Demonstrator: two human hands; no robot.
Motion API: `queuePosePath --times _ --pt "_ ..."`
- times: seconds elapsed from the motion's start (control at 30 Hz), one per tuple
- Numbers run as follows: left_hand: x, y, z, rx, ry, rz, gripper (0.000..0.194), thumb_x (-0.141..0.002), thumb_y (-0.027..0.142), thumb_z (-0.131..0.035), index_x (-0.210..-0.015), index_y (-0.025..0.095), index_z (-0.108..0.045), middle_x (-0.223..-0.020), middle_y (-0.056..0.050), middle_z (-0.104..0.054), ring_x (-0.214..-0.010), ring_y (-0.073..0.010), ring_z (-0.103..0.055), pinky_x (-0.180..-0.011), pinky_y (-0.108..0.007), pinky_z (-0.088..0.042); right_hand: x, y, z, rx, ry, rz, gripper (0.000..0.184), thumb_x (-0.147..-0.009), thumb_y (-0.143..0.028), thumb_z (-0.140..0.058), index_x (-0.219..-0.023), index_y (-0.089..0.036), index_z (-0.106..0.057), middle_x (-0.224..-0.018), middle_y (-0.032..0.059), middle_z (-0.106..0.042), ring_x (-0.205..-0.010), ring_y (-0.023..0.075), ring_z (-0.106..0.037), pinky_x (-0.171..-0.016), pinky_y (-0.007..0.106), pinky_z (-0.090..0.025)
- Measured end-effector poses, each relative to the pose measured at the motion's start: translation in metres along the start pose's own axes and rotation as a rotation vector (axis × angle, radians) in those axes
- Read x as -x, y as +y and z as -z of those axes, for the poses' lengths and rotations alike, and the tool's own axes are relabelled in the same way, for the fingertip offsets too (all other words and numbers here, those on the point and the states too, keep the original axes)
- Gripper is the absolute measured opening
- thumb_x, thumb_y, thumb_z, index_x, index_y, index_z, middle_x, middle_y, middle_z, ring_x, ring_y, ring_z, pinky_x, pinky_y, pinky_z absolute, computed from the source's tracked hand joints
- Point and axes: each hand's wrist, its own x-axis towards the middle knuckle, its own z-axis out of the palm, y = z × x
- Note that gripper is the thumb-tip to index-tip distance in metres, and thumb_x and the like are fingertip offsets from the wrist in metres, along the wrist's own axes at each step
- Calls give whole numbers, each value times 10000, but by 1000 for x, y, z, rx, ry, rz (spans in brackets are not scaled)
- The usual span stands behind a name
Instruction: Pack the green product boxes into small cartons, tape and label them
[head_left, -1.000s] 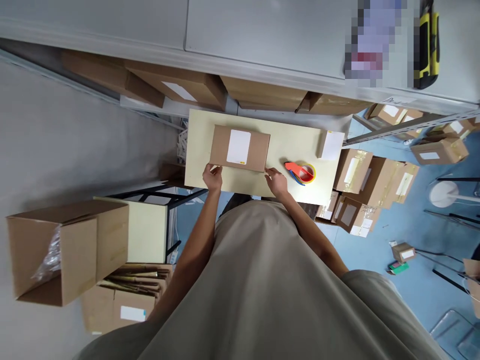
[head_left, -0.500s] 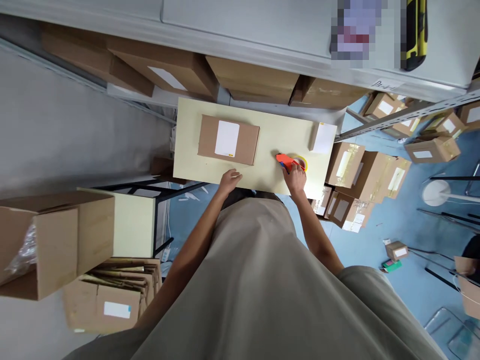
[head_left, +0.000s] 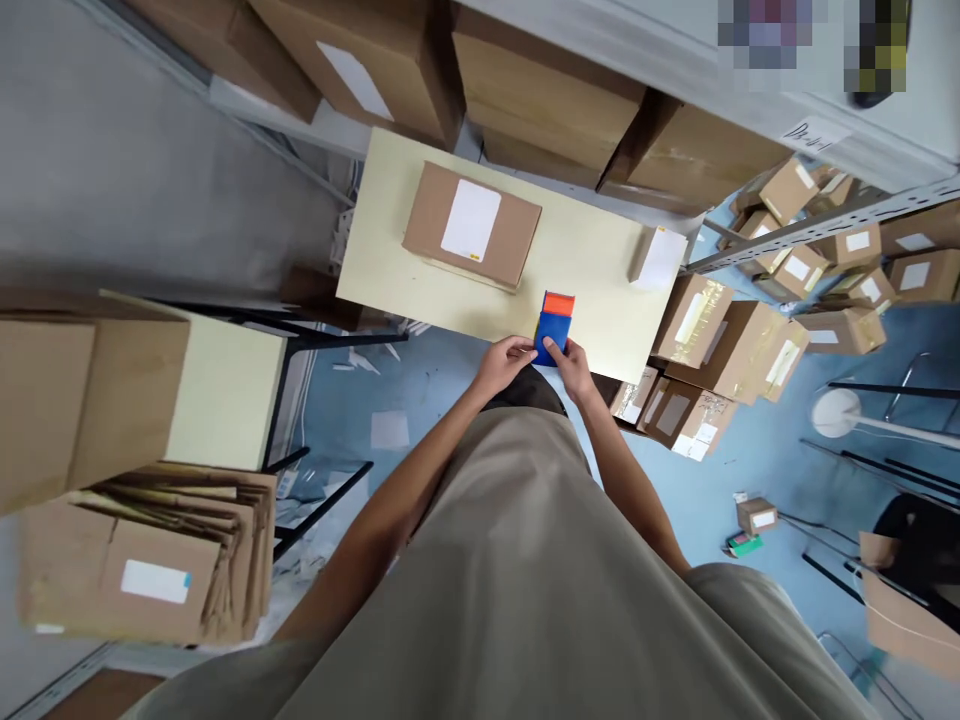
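My right hand [head_left: 574,367] grips a blue and orange tape dispenser [head_left: 555,328], thumb across its blue face and orange end pointing away from me. A thin strip of yellow shows along the dispenser's left side. On that side my left hand [head_left: 506,364] is closed, thumb and fingertips against the dispenser's lower edge; whether they pinch a tape end is too small to tell. Both hands are at the near edge of the pale table [head_left: 600,335]. Beyond them lies a closed brown cardboard box [head_left: 514,235] with a white label [head_left: 471,220] on top.
A small white box [head_left: 660,257] stands at the table's right end. Large cartons [head_left: 551,85] fill the shelf behind. Stacked boxes [head_left: 735,335] are on the floor to the right. Flattened cardboard [head_left: 157,560] and an open carton [head_left: 90,390] are at left.
My right hand has lifted the tape dispenser off the table, brought it nearer my body and turned it. My left hand has moved right to meet it. The view has tilted.
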Motion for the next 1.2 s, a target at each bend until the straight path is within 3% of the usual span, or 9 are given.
queuePosePath --times 0.13,0.23,0.4,0.47,0.6,0.77,0.97,1.1,1.2 --pt "28 -4 6 -60 30 -8 425 -895 594 -835 -1069 207 -834 -1089 -122 -860 -1004 -300 -807 -997 -467 -645 27 10 -27 -63 -24 9 736 -869 -927 -628 -1049 -215 -676 -1016 75 -788 -985 236 -727 -945 369 -621" --pt "41 -6 18 -107 0 8 453 -873 601 -863 -1071 194 -839 -1101 -129 -853 -1002 -310 -797 -974 -469 -642 37 18 -34 -10 -105 30 735 -883 -913 -640 -1080 -207 -679 -1045 89 -800 -1007 247 -736 -973 388 -629" --pt "49 2 51 -73 165 34 776 -805 602 -947 -1414 173 -731 -1466 -185 -745 -1223 -342 -756 -971 -446 -652 51 28 -27 165 -310 63 689 -951 -771 -696 -1300 -178 -667 -1155 103 -811 -1061 272 -744 -985 419 -641" --pt "51 11 65 -68 117 38 799 -797 617 -960 -1428 180 -735 -1492 -181 -734 -1288 -356 -738 -1014 -453 -646 57 28 -20 240 -359 106 687 -967 -716 -707 -1369 -162 -659 -1182 106 -804 -1070 283 -737 -981 431 -638" --pt "59 30 81 -86 -89 21 679 -823 622 -944 -1336 195 -818 -1366 -148 -803 -1276 -354 -748 -1065 -467 -626 66 25 -5 422 -414 156 681 -989 -625 -713 -1460 -139 -634 -1248 120 -794 -1066 292 -733 -998 440 -619" --pt "67 45 80 -121 -167 6 563 -866 624 -909 -1226 192 -873 -1232 -120 -843 -1177 -330 -771 -1041 -448 -624 72 17 10 586 -459 195 557 -998 -493 -732 -1414 -127 -677 -1363 156 -770 -1147 307 -745 -1045 418 -599" --pt "59 35 70 -58 -136 45 556 -981 685 -770 -1215 190 -866 -1246 -115 -839 -1229 -324 -757 -1097 -429 -609 78 5 23 713 -492 198 421 -1027 -518 -720 -1295 -194 -706 -1082 69 -785 -916 265 -725 -891 377 -600" --pt "53 27 64 -82 -235 49 552 -962 699 -779 -1150 190 -879 -1176 -102 -848 -1151 -313 -766 -1058 -427 -625 79 -2 30 759 -536 222 371 -1030 -510 -728 -1236 -204 -680 -1024 55 -766 -854 246 -709 -832 355 -570" --pt "52 30 61 -81 -241 65 568 -904 719 -826 -1084 183 -882 -1088 -99 -849 -1068 -303 -773 -996 -419 -639 79 -5 35 815 -557 243 328 -1029 -487 -732 -1197 -213 -664 -989 53 -754 -842 243 -704 -822 351 -558"
